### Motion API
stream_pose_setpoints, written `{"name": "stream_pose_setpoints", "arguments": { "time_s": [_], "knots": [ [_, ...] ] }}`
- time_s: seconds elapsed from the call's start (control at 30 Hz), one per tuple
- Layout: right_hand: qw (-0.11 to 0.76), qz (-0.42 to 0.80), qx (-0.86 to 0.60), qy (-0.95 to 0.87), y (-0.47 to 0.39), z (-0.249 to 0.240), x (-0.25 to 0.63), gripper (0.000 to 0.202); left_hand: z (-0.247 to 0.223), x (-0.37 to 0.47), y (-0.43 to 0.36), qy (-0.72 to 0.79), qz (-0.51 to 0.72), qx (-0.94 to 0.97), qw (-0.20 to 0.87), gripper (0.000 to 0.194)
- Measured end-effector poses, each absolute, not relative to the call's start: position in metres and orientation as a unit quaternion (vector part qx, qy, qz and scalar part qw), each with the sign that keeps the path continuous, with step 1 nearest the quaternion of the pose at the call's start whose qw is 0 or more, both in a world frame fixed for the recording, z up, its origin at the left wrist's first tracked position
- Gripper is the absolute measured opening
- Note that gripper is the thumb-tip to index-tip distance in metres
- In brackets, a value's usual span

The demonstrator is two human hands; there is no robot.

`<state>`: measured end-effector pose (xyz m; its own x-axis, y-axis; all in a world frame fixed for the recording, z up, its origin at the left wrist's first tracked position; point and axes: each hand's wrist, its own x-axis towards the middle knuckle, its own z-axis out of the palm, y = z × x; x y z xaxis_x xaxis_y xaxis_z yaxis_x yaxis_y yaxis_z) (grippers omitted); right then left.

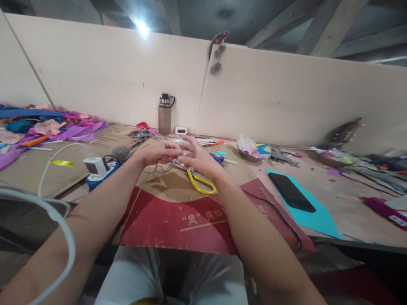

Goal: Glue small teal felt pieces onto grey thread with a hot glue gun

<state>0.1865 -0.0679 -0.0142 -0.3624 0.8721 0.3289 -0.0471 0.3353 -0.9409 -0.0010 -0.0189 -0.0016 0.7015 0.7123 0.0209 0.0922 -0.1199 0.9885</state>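
thin strand [171,166] at left hand [161,152]

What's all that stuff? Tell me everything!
strands: can't count, pale, centre
handle: one, yellow, over cardboard
cardboard: one, red-and-tan, front
phone: one, black, right
sheet: one, turquoise, under phone
bowls: two, brown, right
bottle: one, grey-brown, back
display: one, white, beside bottle
charger: one, white, left
scraps: many, mixed, far left
panels: three, cream, behind
lamp: one, white, overhead
small bits: can't count, mixed, tabletop
trousers: one pair, pale, below
left grip: one, bare, at strands
right grip: one, bare, beside left
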Motion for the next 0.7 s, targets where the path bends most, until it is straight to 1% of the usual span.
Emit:
{"name": "stream_pose_setpoints", "arguments": {
  "time_s": [0.07, 0.13, 0.23, 0.3, 0.37, 0.4, 0.5, 0.57, 0.6, 0.63, 0.7],
  "knots": [
    [0.441, 0.490, -0.333, -0.674, -0.066, -0.020, 0.185, 0.044, -0.002, -0.002, -0.019, 0.304, 0.229, 0.709, 0.594, 0.027],
    [0.439, 0.481, -0.358, -0.669, -0.063, -0.023, 0.186, 0.026, -0.002, -0.003, -0.019, 0.311, 0.237, 0.705, 0.592, 0.030],
    [0.462, 0.481, -0.369, -0.648, -0.059, -0.022, 0.191, 0.019, -0.004, -0.004, -0.014, 0.313, 0.279, 0.696, 0.583, 0.037],
    [0.486, 0.484, -0.375, -0.624, -0.058, -0.019, 0.195, 0.018, -0.007, -0.004, -0.009, 0.335, 0.311, 0.699, 0.550, 0.045],
    [0.516, 0.492, -0.367, -0.598, -0.058, -0.015, 0.198, 0.018, -0.011, -0.006, -0.001, 0.392, 0.355, 0.705, 0.472, 0.053],
    [0.531, 0.497, -0.359, -0.586, -0.059, -0.013, 0.199, 0.019, -0.013, -0.008, 0.004, 0.437, 0.373, 0.708, 0.410, 0.055],
    [0.543, 0.510, -0.348, -0.569, -0.061, -0.009, 0.201, 0.020, -0.019, -0.016, 0.015, 0.566, 0.374, 0.707, 0.200, 0.048],
    [0.514, 0.512, -0.361, -0.586, -0.062, -0.010, 0.201, 0.017, -0.021, -0.021, 0.021, 0.592, 0.370, 0.708, 0.108, 0.040],
    [0.487, 0.510, -0.371, -0.604, -0.063, -0.010, 0.201, 0.016, -0.022, -0.023, 0.022, 0.597, 0.371, 0.706, 0.093, 0.036],
    [0.452, 0.509, -0.379, -0.627, -0.064, -0.011, 0.200, 0.015, -0.022, -0.024, 0.023, 0.600, 0.372, 0.701, 0.102, 0.032],
    [0.365, 0.510, -0.386, -0.677, -0.066, -0.013, 0.200, 0.015, -0.023, -0.025, 0.024, 0.611, 0.348, 0.688, 0.177, 0.027]
  ]
}}
